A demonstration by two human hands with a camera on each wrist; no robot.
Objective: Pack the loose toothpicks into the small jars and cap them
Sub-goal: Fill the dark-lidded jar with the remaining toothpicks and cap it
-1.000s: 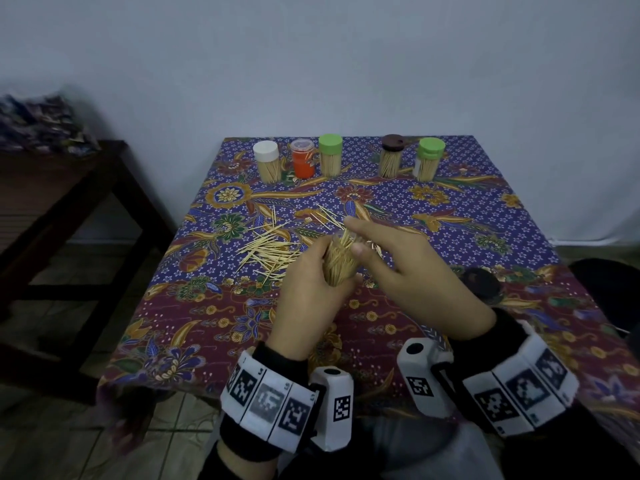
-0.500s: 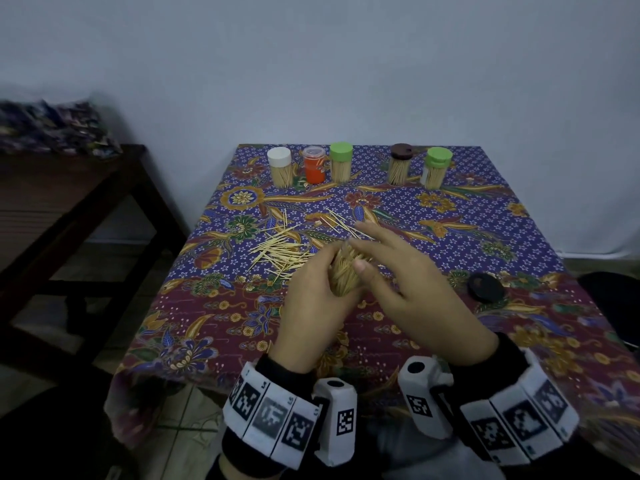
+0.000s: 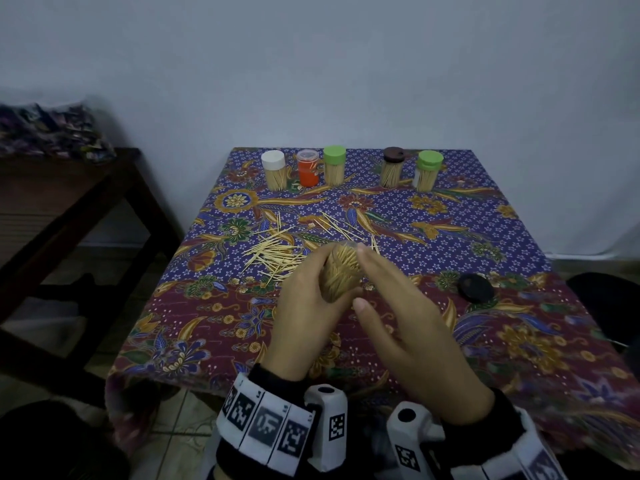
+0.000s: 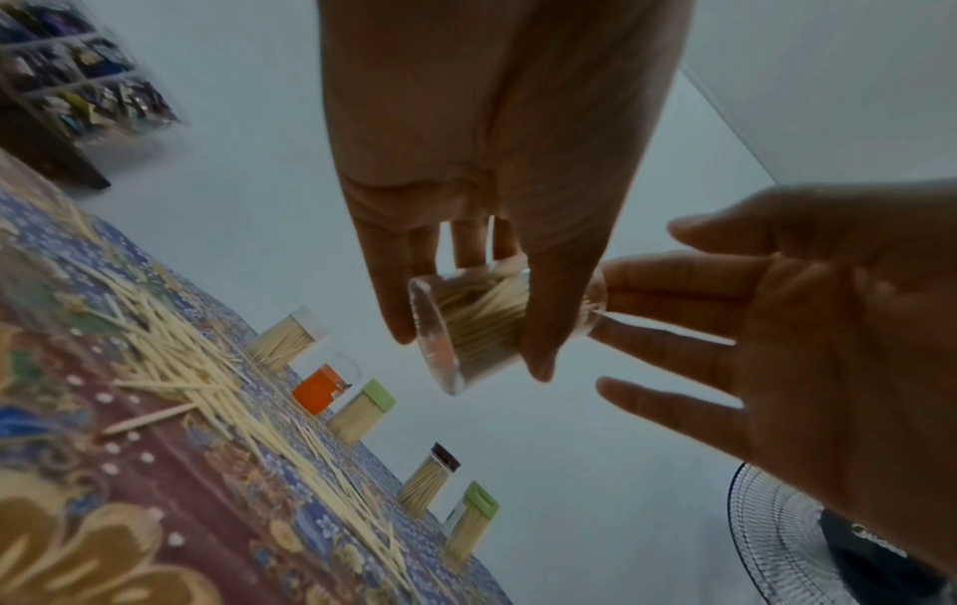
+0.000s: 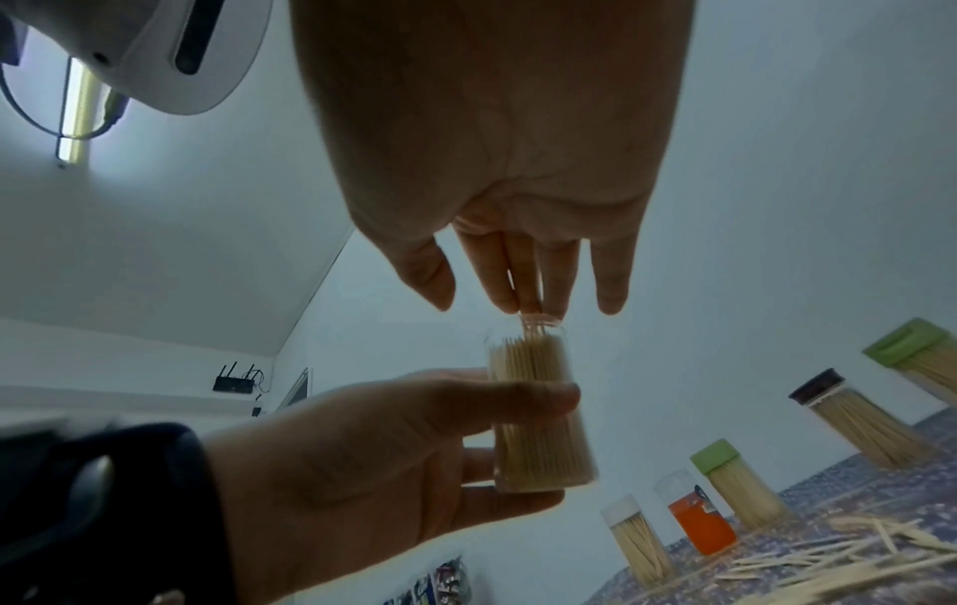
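While the left hand [image 3: 304, 313] gripped a clear jar [image 3: 341, 271] packed with toothpicks, thumb on one side and fingers on the other, the right hand [image 3: 412, 327] hovered just beside its mouth with fingers straight and spread, holding nothing. In the right wrist view the right fingertips [image 5: 528, 303] sat at the jar's [image 5: 538, 413] open rim, touching the tips of the sticks (contact with the rim itself unclear). Jar was held above the surface [image 3: 519, 341], tilted away from the person, uncapped. In the left wrist view the jar [image 4: 481, 327] lay almost sideways in the left hand [image 4: 481, 172], its clear base toward the camera, with the right hand [image 4: 808, 360] open to the right.

Loose toothpicks [image 3: 277, 254] lay scattered on the patterned cloth just beyond the hands. A black cap [image 3: 476, 288] lay flat on the cloth to the right, well apart from the jar. Along the far edge stood five jars in a row: white-capped [image 3: 274, 170], orange [image 3: 307, 168], green-capped [image 3: 334, 165], brown-capped [image 3: 393, 167], second green-capped [image 3: 428, 170]. A dark side table [image 3: 69, 188] stood to the left.
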